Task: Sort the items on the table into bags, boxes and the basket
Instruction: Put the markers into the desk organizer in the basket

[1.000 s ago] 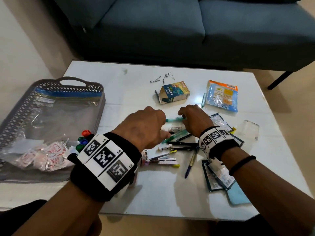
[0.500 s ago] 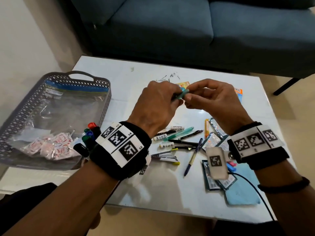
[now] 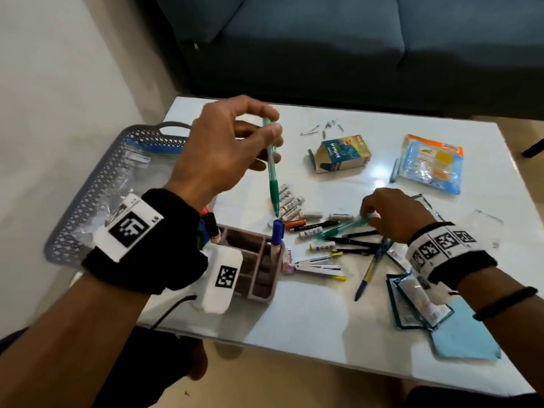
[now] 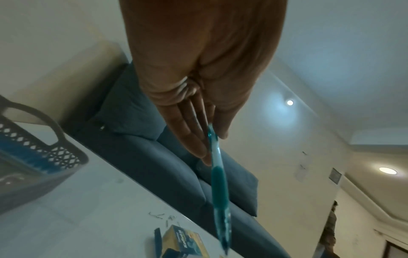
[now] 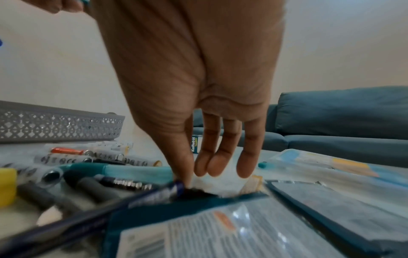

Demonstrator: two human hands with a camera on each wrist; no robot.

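Observation:
My left hand point(image 3: 265, 134) point(image 4: 205, 139) pinches a green pen point(image 3: 273, 184) point(image 4: 217, 183) near its top. The pen hangs tip down just above a blue marker point(image 3: 277, 235), which stands in a brown compartment box point(image 3: 278, 278) at the table's front left. My right hand point(image 3: 371, 213) point(image 5: 192, 172) is down on the pile of pens. Its thumb and fingertips close on the end of a second green pen point(image 3: 341, 229) point(image 5: 132, 172) lying on the table. A grey basket point(image 3: 97, 187) point(image 5: 55, 124) with clear bags stands at the left.
Batteries point(image 3: 290, 201), black pens point(image 3: 353, 242), a blue pen point(image 3: 371, 269) and a stapler point(image 3: 318, 266) lie mid-table. Behind them are a small carton point(image 3: 338, 153) and a blue pack point(image 3: 429, 163). Sachets point(image 3: 418, 301) and a blue cloth point(image 3: 462, 334) lie front right. A sofa point(image 3: 323, 39) stands behind.
Both hands held the green pen up together. Now the left hand alone holds it, tip down over the box, and the right hand has dropped onto the pen pile.

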